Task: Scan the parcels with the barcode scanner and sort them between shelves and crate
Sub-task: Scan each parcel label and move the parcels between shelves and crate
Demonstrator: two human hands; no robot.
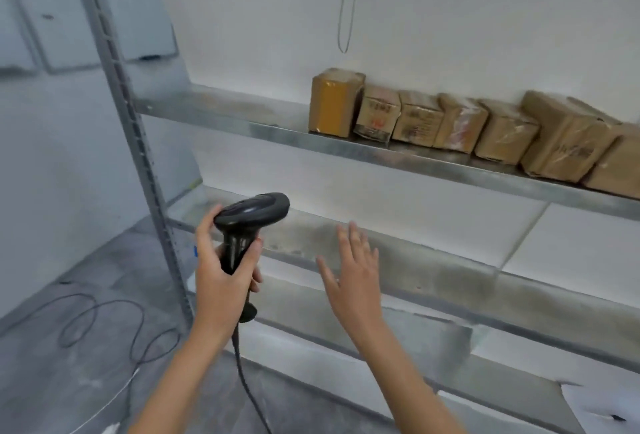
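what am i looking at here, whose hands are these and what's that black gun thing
There is no machine here. The single picture comes from a camera worn on a person's head, looking forward and down at their own two bare hands. The left hand grips a black barcode scanner by its handle; its cable trails down to the floor. The right hand is open, fingers spread, holding nothing. Ahead stands a metal shelf rack. On its upper shelf sits a row of brown taped parcels against the wall.
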